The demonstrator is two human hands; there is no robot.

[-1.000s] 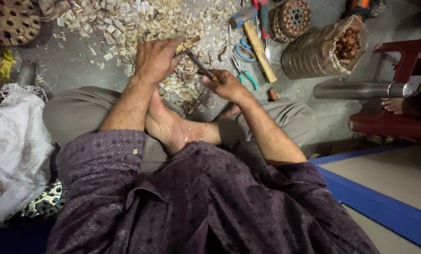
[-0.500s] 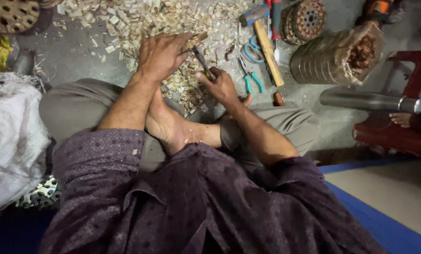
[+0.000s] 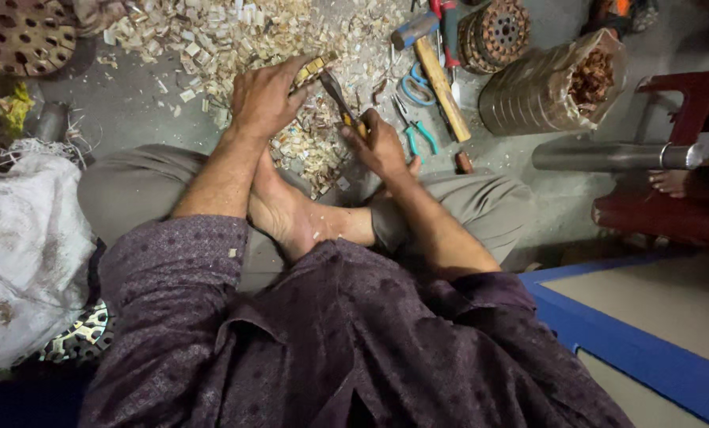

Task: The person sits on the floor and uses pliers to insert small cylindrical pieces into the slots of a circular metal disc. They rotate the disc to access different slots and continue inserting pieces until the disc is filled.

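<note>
I sit cross-legged on the floor in a purple shirt. My left hand (image 3: 263, 97) grips a small rectangular wooden piece (image 3: 313, 68) with its end sticking out past my fingers. My right hand (image 3: 380, 144) is closed on a chisel-like tool (image 3: 340, 97) with a yellowish handle; its dark blade points up-left and meets the wooden piece. Both hands work just above a pile of pale wood chips (image 3: 236, 36) spread over the grey floor in front of my knees.
A hammer (image 3: 438, 67) and teal-handled pliers (image 3: 414, 131) lie right of my hands. Beyond stand a round perforated disc (image 3: 497, 32) and a wrapped stack of discs (image 3: 552, 83). A metal pipe (image 3: 608, 156), a red stool (image 3: 687, 103) and another person's foot (image 3: 671, 182) are at right; a white sack (image 3: 22, 254) at left.
Both hands stay on the wooden piece and the tool; my right hand has shifted slightly, and the blade angle against the piece changed a little. The camera moved slightly.
</note>
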